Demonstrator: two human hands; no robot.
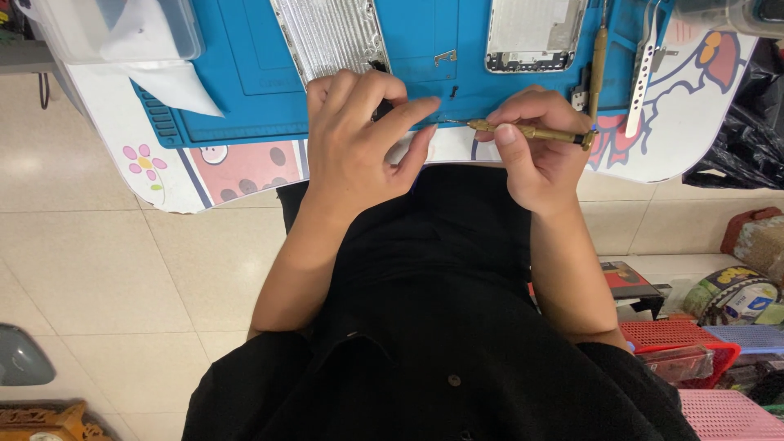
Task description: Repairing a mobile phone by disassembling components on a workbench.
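While a stripped phone frame (532, 34) lay at upper centre, the right hand (535, 151) gripped a brass screwdriver (531, 131); the left hand (359, 139), fingers curled, pinned a small dark part (380, 109), work unfinished.

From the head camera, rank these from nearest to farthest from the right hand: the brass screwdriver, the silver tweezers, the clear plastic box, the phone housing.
1. brass screwdriver: held in the right hand.
2. phone housing: on the blue mat, just beyond that hand.
3. silver tweezers: at the mat's edge; close to call with the housing.
4. clear plastic box: far corner, past the left hand.
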